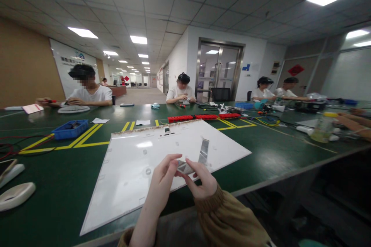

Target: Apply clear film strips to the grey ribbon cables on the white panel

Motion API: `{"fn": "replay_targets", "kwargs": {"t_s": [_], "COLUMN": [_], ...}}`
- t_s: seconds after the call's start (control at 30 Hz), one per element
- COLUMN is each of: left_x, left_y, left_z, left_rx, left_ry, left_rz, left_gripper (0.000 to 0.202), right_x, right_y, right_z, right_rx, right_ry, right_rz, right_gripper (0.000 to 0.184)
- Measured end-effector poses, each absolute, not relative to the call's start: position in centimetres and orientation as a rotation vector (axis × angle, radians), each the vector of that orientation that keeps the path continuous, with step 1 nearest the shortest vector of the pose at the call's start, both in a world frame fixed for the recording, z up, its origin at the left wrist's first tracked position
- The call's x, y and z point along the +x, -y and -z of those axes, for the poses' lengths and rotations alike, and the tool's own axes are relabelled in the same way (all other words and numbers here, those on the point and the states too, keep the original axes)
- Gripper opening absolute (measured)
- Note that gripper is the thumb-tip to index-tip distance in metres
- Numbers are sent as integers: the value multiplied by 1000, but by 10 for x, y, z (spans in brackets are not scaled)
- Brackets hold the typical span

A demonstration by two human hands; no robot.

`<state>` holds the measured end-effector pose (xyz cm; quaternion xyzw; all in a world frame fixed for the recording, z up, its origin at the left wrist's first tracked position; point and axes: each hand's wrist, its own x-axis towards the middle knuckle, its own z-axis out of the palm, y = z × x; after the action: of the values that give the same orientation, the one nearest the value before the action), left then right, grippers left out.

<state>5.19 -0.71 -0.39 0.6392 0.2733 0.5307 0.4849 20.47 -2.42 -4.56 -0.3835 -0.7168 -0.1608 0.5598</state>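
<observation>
Holding 1 small grey piece point(185, 167) in narrow pinch between left hand point(164, 171) and right hand point(204, 179), over white board point(124, 179); near 1 flat silvery strip point(203, 150).

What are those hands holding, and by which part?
A small grey angular piece: left hand at its left side, right hand at its right.

The board point(124, 177) is white, its far edge brownish; the strip point(204, 150) on it, silver-grey; the piece point(184, 167) held over its near side, pale and darker grey. Around the board the tabletop point(269, 150) is dark green, yellow-striped; beyond it, red power strips point(180, 119); left of it, a blue tray point(71, 134).
</observation>
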Motion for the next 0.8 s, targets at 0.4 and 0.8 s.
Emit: {"fn": "replay_targets", "kwargs": {"t_s": [0.4, 0.8], "left_x": [54, 53], "left_y": [7, 6], "left_z": [6, 9], "left_rx": [1545, 1627], "left_ry": [-676, -638], "left_rz": [-1327, -1242], "left_gripper": [38, 31], "right_x": [205, 202], "right_y": [25, 28], "right_z": [43, 36], "right_rx": [-901, -888], "right_ry": [1678, 1652], "right_rz": [328, 350], "right_gripper": [44, 44]}}
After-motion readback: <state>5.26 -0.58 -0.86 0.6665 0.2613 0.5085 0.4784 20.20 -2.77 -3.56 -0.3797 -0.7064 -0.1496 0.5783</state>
